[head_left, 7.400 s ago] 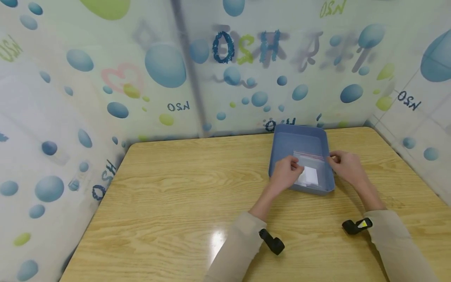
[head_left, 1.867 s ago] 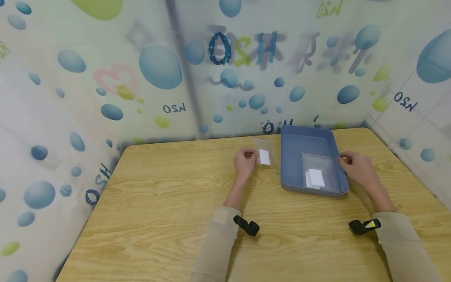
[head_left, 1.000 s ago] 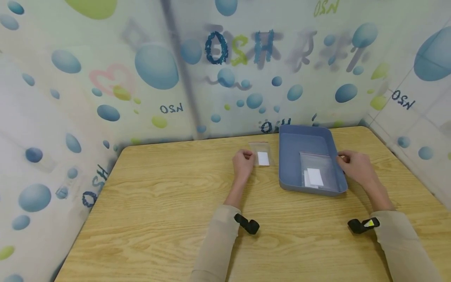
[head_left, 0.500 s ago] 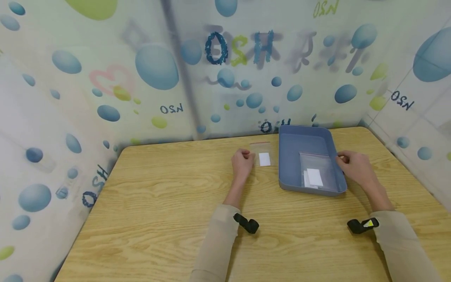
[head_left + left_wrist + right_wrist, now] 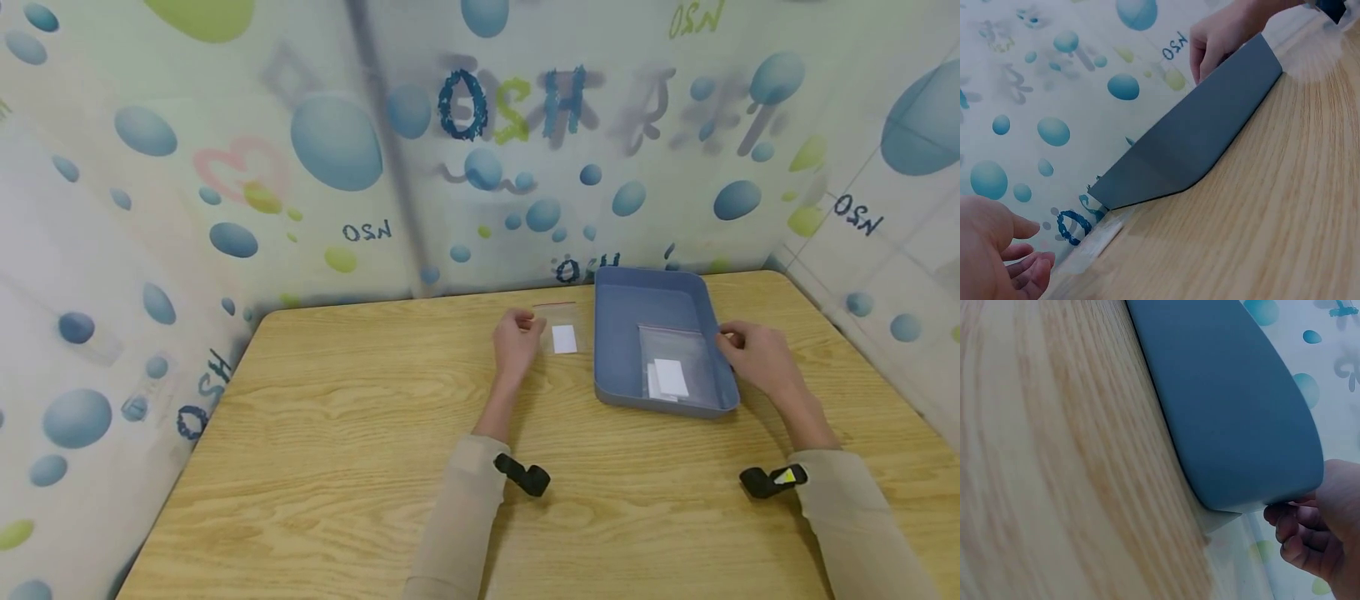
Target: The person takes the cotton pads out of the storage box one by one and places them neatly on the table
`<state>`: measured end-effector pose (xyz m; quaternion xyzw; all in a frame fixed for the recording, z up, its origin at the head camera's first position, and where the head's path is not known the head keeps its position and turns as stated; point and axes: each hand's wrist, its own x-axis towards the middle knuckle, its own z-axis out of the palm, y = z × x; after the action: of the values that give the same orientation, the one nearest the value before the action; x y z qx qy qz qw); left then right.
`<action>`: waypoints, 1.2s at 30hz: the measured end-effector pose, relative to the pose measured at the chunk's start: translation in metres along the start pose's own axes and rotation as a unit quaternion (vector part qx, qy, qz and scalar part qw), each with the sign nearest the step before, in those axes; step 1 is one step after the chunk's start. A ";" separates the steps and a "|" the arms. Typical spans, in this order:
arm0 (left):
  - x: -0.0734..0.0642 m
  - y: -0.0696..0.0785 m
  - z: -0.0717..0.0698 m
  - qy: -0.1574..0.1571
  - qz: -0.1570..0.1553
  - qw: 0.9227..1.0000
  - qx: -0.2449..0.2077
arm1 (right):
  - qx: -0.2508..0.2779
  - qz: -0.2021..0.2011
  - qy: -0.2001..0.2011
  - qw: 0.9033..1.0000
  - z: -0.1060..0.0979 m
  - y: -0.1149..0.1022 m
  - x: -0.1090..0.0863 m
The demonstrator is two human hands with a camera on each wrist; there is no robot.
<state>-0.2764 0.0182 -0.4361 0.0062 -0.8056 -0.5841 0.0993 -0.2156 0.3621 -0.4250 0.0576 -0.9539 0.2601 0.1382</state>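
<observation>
A small clear zip bag (image 5: 558,312) with a white card in it lies flat on the table, left of a blue-grey plastic tray (image 5: 622,333). My left hand (image 5: 516,348) is at the bag's left edge. In the left wrist view the left hand (image 5: 988,250) has loosely bent fingers and a thumb held apart, with nothing between them. At the tray's right wall, my right hand (image 5: 761,358) pinches the rim. From the right wrist view, the right hand's fingers (image 5: 1300,547) curl at the tray's wall (image 5: 1229,400). More zip bags (image 5: 678,354) with white cards lie inside the tray.
The wooden table (image 5: 360,433) ends at a back wall covering (image 5: 337,208) printed with blue and green drops, close behind the tray. A black wrist camera (image 5: 525,475) sits on the left sleeve, another wrist camera (image 5: 772,481) on the right.
The left hand took a zip bag out of the tray, set it on the table to the left, and released it. Lately it has lifted slightly. The right hand stays on the tray rim.
</observation>
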 end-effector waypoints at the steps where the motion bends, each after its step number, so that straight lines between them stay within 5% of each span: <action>1: 0.000 0.002 0.000 -0.003 0.002 1.000 -0.004 | 0.000 0.001 0.001 1.000 0.000 0.000 0.000; 17: -0.011 0.033 -0.002 -0.084 0.008 0.996 -0.029 | -0.006 0.008 0.004 1.000 0.001 -0.001 0.001; 36: -0.026 0.056 0.012 -0.124 0.024 0.991 -0.040 | -0.007 0.010 0.000 1.000 0.000 -0.003 0.001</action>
<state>-0.2467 0.0503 -0.3908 -0.0898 -0.7876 -0.6094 0.0126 -0.2159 0.3593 -0.4232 0.0473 -0.9561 0.2550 0.1365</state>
